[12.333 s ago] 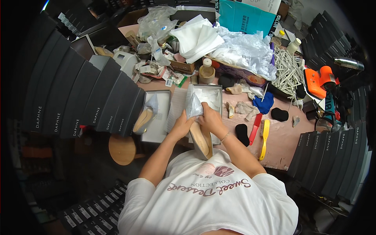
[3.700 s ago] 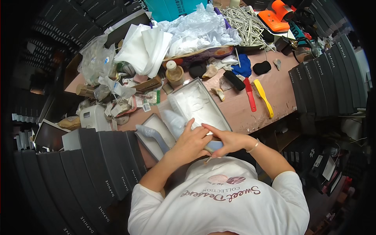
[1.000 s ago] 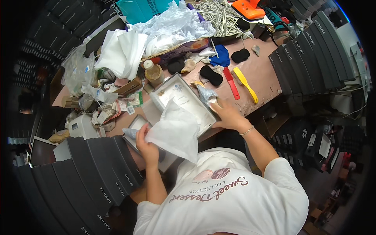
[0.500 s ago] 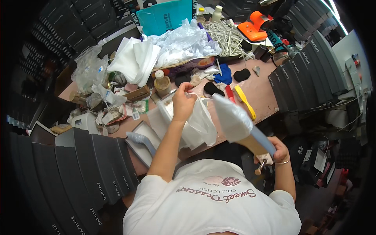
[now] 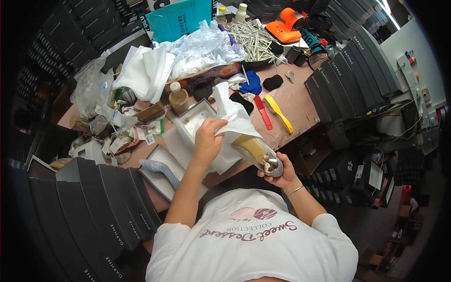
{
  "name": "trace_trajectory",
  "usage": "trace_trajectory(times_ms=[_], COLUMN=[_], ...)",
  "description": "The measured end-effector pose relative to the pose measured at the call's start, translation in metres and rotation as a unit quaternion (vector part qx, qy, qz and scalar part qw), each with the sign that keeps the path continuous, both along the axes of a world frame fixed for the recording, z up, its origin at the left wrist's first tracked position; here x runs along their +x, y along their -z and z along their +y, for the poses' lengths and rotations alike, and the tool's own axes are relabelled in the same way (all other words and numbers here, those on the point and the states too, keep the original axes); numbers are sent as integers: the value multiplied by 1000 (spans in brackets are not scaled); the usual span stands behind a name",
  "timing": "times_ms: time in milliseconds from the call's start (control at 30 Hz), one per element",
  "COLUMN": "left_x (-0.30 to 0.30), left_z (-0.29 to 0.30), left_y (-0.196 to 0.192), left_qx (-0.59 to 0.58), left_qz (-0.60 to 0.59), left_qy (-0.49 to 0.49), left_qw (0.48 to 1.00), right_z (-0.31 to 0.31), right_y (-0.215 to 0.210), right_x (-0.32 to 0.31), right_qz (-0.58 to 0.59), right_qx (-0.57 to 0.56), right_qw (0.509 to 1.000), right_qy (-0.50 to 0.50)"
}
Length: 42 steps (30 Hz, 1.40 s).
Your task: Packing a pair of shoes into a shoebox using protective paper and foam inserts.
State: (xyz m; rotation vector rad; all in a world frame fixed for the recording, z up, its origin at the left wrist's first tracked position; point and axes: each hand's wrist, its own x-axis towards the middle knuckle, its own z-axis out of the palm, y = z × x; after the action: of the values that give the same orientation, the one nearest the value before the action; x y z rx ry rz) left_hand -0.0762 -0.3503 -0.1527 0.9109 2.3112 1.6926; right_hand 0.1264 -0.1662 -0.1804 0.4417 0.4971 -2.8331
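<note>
My right hand (image 5: 281, 175) is wrapped around the toe end of a shoe (image 5: 251, 146), with its tan insole facing up and a shiny silvery toe. In my left hand (image 5: 207, 140) a sheet of white tissue paper (image 5: 231, 107) is pinched; the sheet lies over the far end of the shoe. Just beyond my left hand is an open grey shoebox (image 5: 203, 109) with white paper in and around it. Left of my left forearm, a curved pale blue piece (image 5: 160, 168) lies on a grey box lid or tray (image 5: 157, 181).
Dark shoeboxes stand stacked at left (image 5: 84, 207) and right (image 5: 357, 70). Across the table sit a bottle (image 5: 178, 97), a red brush (image 5: 262, 113), a yellow brush (image 5: 279, 114), crumpled white plastic (image 5: 202, 49), a pile of pale sticks (image 5: 251, 42) and an orange tape dispenser (image 5: 284, 30).
My right hand has brought the shoe leftward and turned it so its insole shows. The white paper in my left hand has come up against the shoe's far end. The view has shifted slightly.
</note>
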Motion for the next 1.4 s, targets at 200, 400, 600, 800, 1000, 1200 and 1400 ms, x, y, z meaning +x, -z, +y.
trace_trajectory(times_ms=[200,400,600,800,1000,1200,1400], left_x=[19,74,88,101,86,26,96], left_z=[5,-4,5,0,-34,-76,-7], left_y=[2,-44,-6,-2,29,46,50], left_qx=[50,147,153,34,290,332,-11], left_qz=[-8,219,244,164,-400,-372,-57], left_qy=[9,108,175,346,-115,-308,-78], left_qw=[999,959,942,923,862,810,995], right_z=[-1,-39,-44,-53,-75,-75,-36], right_y=[-3,-36,-5,-5,-6,-31,21], right_x=[-7,-30,-58,-80,-86,-78,-83], right_qz=[31,-52,-40,15,223,290,-36], right_qx=[-61,91,224,527,885,643,310], right_qw=[997,987,948,828,393,653,945], right_qy=[-27,118,221,190,113,-276,93])
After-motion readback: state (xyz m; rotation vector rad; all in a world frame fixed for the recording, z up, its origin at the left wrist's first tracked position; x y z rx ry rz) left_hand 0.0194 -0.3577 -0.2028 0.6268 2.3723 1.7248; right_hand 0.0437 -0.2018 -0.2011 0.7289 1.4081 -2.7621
